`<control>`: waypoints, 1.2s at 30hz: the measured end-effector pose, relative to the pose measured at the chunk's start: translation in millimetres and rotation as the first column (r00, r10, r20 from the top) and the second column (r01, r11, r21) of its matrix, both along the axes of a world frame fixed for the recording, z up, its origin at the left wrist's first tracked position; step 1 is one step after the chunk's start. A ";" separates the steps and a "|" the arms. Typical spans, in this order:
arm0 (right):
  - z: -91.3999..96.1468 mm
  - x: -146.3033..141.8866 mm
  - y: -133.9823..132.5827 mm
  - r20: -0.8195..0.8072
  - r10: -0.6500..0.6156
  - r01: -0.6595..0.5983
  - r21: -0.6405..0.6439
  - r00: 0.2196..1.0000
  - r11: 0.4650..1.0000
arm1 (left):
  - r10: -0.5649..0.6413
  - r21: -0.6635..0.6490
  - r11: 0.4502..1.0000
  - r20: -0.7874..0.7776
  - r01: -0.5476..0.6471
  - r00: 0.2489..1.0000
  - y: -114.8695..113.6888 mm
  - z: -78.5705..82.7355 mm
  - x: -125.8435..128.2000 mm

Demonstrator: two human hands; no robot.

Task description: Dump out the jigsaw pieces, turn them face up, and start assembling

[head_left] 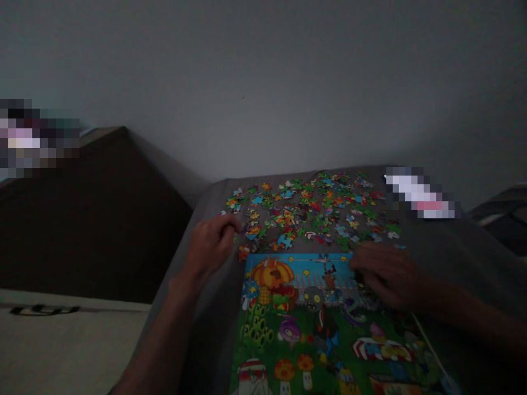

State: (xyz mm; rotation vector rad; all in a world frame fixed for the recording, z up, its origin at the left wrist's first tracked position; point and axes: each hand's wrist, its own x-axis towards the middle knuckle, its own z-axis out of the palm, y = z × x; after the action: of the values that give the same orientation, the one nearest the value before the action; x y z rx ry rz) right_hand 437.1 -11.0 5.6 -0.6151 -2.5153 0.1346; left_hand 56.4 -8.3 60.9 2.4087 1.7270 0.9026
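A brightly printed puzzle picture board (pixel 284 329) with a blue top edge, cartoon plants and a grey figure lies in front of me. Beyond it, many loose jigsaw pieces (pixel 304 211) are spread over a grey cloth surface. At the left side of the pieces is my left hand (pixel 212 241), its fingers curled together; whatever they hold is hidden. My right hand (pixel 382 271) is over the board's upper right corner with bent, closed fingers pointing left. Dimness and the hand itself hide what its fingertips grip, if anything.
A blurred-out phone-like object (pixel 420 195) lies at the right rear of the grey cloth (pixel 218 307). Behind rises a plain wall (pixel 263 88). On the left stands a dark brown box-like piece (pixel 82 219), with a pale surface bearing a black handle (pixel 45 311) below it.
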 end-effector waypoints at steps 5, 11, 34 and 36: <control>3.7 -8.3 -24.7 0.152 0.081 -0.073 -0.059 0.985 0.996 | 0.007 -0.331 0.943 -0.085 -0.035 0.996 3.3 1.6 -33.8; -0.9 -9.6 -36.5 0.307 0.173 -0.133 -0.149 0.936 0.980 | -0.213 -0.581 0.802 -0.061 0.139 0.975 4.6 -19.6 -27.1; 5.9 5.5 -21.1 0.318 0.217 -0.192 -0.108 0.923 0.975 | 0.295 -0.190 0.933 -0.080 -0.305 0.952 32.0 -36.7 -50.6; 5.2 3.9 -21.1 0.313 0.208 -0.194 -0.075 0.927 0.978 | 0.350 -0.177 0.916 -0.084 -0.359 0.933 42.4 -39.0 -58.3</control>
State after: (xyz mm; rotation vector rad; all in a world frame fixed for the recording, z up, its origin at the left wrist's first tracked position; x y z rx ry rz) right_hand 441.0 -32.2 10.9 -0.4193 -2.8956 0.1758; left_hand -1.9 34.1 21.8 2.0518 2.2045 0.6669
